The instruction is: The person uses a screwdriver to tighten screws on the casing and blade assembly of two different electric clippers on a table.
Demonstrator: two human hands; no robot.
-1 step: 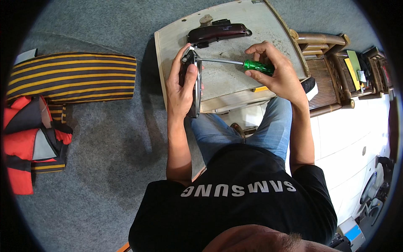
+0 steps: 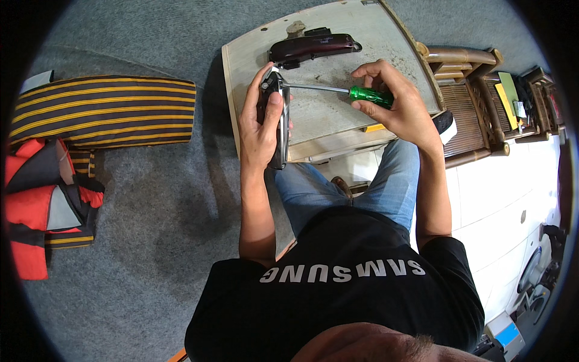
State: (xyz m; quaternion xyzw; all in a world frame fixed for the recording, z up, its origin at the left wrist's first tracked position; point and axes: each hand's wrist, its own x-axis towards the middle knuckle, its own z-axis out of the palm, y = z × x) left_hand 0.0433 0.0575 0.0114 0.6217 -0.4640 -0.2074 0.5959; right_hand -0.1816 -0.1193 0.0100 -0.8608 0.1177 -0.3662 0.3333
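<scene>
My left hand point(image 2: 260, 130) is closed around an opened hair clipper point(image 2: 282, 133), dark with a shiny metal edge, held upright over the near left of the table. A screwdriver point(image 2: 365, 95) with a green see-through handle lies in my right hand point(image 2: 403, 108), its thumb and fingers around the handle's end. The screwdriver's steel shaft runs leftward, and its tip meets the clipper near the upper end. Whether the tip sits in a screw is too small to tell. Beyond my hands, a dark maroon clipper housing point(image 2: 313, 47) with a hanging loop rests on the table.
The pale wooden table point(image 2: 329, 130) has worn patches and scattered dark bits. At left stands a black-and-yellow striped bench point(image 2: 108, 111) with a red and black garment point(image 2: 36, 205) on it. Bamboo chairs point(image 2: 464, 117) stand at right. Grey carpet point(image 2: 157, 253) covers the floor at left.
</scene>
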